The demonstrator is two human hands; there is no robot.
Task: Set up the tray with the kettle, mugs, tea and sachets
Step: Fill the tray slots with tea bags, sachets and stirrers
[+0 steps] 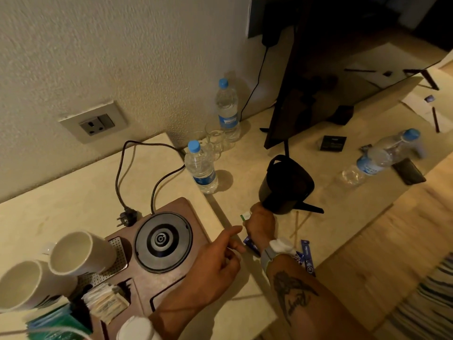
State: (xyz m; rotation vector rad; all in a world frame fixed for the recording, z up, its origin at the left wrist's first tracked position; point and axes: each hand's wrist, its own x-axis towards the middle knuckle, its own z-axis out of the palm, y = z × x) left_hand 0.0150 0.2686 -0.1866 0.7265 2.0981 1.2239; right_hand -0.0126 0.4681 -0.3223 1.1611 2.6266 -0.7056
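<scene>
A brown tray [193, 214] lies on the counter with a round black kettle base [163, 241] on it. Two white mugs [81, 252] [27, 285] rest tilted on its left side. Pale sachets [107, 300] and green and blue tea bags [56, 322] fill its front compartments. My right hand [261, 224] grips the black kettle [286, 185], tilted just right of the tray, with a small green-white packet [245, 215] at the fingers. Blue sachets [307, 256] lie on the counter beside my right wrist. My left hand [220, 256] hovers at the tray's right edge, index finger out, nothing seen in it.
The base's plug [127, 217] lies unplugged below a wall socket [96, 123]. Two upright water bottles [202, 168] [228, 109] and drinking glasses [215, 141] stand behind. A TV [343, 69] stands to the right, with a bottle lying flat [387, 153] and a black wallet [408, 171].
</scene>
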